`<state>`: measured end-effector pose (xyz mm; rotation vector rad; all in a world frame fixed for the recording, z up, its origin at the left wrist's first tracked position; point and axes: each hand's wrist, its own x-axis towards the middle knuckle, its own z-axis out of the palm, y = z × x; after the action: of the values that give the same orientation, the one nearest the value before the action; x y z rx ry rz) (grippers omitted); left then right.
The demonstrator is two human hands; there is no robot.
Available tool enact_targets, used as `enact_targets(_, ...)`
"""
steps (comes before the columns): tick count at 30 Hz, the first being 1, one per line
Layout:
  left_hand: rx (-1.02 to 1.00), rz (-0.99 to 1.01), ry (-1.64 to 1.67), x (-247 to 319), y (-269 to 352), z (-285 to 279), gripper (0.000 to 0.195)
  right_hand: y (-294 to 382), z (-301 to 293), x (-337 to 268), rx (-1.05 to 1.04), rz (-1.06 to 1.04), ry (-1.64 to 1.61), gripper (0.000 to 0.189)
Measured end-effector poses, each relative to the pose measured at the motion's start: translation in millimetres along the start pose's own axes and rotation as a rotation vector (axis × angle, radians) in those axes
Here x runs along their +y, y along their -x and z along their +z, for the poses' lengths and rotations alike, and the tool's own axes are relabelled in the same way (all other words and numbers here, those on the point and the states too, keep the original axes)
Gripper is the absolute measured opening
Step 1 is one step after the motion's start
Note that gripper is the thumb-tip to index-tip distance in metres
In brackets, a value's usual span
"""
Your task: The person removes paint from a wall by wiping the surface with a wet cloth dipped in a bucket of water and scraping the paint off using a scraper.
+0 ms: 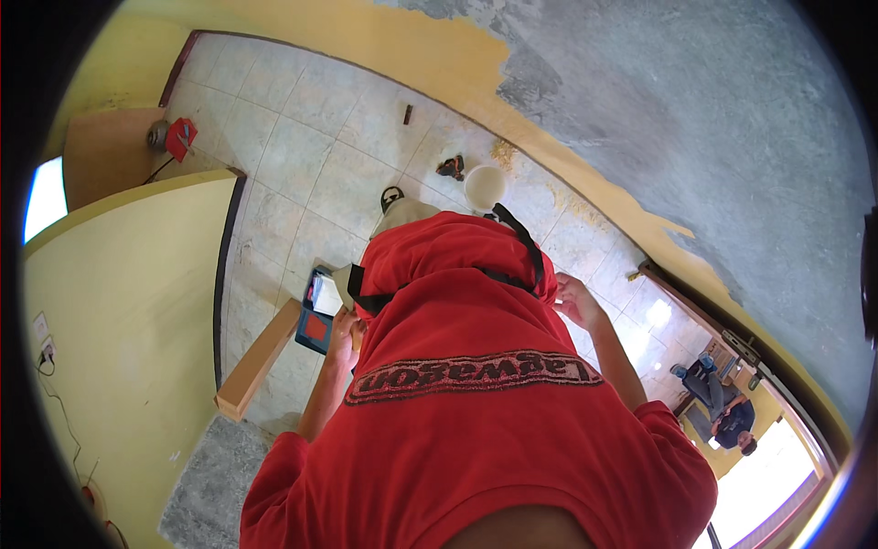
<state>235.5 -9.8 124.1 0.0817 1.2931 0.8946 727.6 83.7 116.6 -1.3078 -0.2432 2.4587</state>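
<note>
My left hand [343, 337] is beside my left hip, its fingers bent at the edge of my red shirt [459, 329]. A small tan thing shows at its fingers; whether it is gripped cannot be told. My right hand [578, 300] is at the shirt's other side, fingers apart, near a black strap [523, 243]. Beyond my left hand lies a dark blue tray or case [307, 333] with papers and a red piece in it. On the tiles ahead stand a white bucket [485, 188] and, beside it, a black and orange power tool [451, 167].
A long cardboard box [257, 360] lies at left, by a yellow partition wall [137, 288]. A partly bare grey wall [651, 123] runs along the right, with debris [504, 154] at its foot. Another person [734, 422] sits beyond the doorway at lower right.
</note>
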Motion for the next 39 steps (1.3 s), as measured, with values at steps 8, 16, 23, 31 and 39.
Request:
enact_targets(8,0.016,0.18,-0.176,-93,-55,-70,0.027,-21,-42,57,0.154,-0.015,0.249,0.053)
enact_targets(16,0.14,0.201,-0.068,-45,-52,-15,0.033,-56,-66,45,0.412,-0.126,0.665,0.029)
enact_targets(23,0.129,0.241,-0.478,74,-85,0,0.024,-78,-39,-101,0.152,0.205,1.543,0.065)
enact_targets(31,-0.364,0.287,-0.205,90,-224,180,0.041,-190,105,-141,0.242,-0.482,0.762,0.038)
enact_targets(39,-0.519,0.183,0.059,18,-291,282,0.048,-233,98,-193,0.747,-0.737,0.998,0.035)
